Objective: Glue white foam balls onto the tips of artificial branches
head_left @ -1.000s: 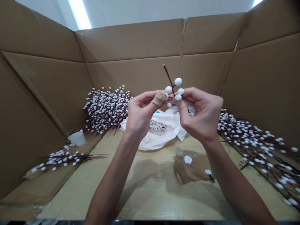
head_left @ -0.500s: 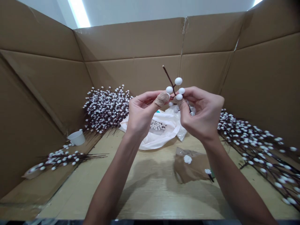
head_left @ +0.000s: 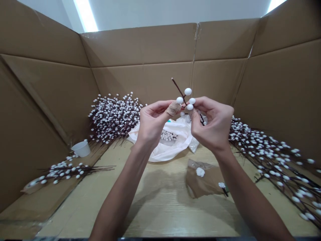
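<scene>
A dark brown twig (head_left: 178,87) with several white balls is held up above the table, its bare end pointing up and left. My right hand (head_left: 212,122) is closed round its lower part, thumb and fingers pinched together. From the left, my left hand (head_left: 156,122) pinches at a short side stem by the balls; its thumb is wrapped in tan tape. What lies between the left fingertips is mostly hidden. Below the hands is an open white plastic bag (head_left: 170,152) with white balls inside.
White-ball branches are piled at back left (head_left: 112,117), along the right (head_left: 268,147) and at left (head_left: 66,171). A white cup (head_left: 81,149) stands at left. Brown paper (head_left: 205,184) with a white blob (head_left: 200,172) lies on the table. Cardboard walls (head_left: 142,47) surround it.
Both hands and the twig appear slightly lower in the view, and the right hand a little further left. The view itself has shifted slightly. Both hands keep their pinching hold.
</scene>
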Demonstrator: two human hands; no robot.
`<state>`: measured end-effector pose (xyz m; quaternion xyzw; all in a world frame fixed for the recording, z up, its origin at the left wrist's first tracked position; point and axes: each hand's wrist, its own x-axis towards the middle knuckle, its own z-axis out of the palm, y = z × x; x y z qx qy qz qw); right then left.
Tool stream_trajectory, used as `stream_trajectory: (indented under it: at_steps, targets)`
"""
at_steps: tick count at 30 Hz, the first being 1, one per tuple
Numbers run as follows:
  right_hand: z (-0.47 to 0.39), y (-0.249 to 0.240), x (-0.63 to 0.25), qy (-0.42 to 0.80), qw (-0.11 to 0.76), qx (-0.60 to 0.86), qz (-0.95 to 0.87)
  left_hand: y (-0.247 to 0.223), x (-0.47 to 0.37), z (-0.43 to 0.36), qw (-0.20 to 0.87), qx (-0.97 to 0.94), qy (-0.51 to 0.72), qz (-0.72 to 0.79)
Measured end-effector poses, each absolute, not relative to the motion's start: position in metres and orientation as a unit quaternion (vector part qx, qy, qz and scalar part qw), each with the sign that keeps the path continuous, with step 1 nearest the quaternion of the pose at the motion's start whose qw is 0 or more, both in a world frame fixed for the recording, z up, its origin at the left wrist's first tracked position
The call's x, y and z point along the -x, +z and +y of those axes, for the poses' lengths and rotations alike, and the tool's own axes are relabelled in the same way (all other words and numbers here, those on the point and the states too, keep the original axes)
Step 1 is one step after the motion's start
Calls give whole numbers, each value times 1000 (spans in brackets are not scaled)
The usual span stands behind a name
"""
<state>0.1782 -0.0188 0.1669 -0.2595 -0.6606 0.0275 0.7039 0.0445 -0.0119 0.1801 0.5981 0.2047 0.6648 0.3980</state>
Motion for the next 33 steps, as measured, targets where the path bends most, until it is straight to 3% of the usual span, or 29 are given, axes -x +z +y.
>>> stream_trajectory:
  at_steps: [11, 17, 25, 33]
  targets:
    - [-13, 168, -174, 157, 687, 241, -668, 188, -21, -8, 428, -638, 600, 223]
    - [-14, 165, -169, 185, 678, 259, -663, 201, -2, -17, 364, -670, 575, 297]
    - [-18, 160, -157, 136, 647, 271, -700, 200, -13, -25, 311, -656, 633, 270]
    - [-22, 156, -153, 54, 635, 291, -713, 196, -20, -22, 391, -601, 653, 245]
